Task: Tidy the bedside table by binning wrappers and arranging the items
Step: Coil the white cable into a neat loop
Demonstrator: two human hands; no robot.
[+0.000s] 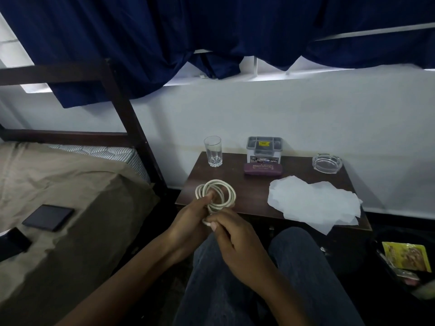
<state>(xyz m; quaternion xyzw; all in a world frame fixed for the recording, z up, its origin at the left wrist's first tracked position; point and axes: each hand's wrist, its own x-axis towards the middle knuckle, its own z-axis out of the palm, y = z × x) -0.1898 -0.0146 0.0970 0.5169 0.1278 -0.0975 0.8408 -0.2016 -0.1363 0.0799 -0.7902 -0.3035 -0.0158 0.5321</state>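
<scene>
A white cable is wound into a coil above the near left corner of the dark wooden bedside table. My left hand grips the coil from below with fingers through the loops. My right hand pinches the cable's loose end beside it. On the table stand a drinking glass, a grey-lidded box, a purple spectacle case and a glass ashtray. Crumpled white paper lies on the table's right half.
A bed with a brown sheet is at the left, with a dark tablet on it. At the lower right, a dark bin holds a yellow wrapper. My knees in jeans sit before the table. Blue curtains hang above.
</scene>
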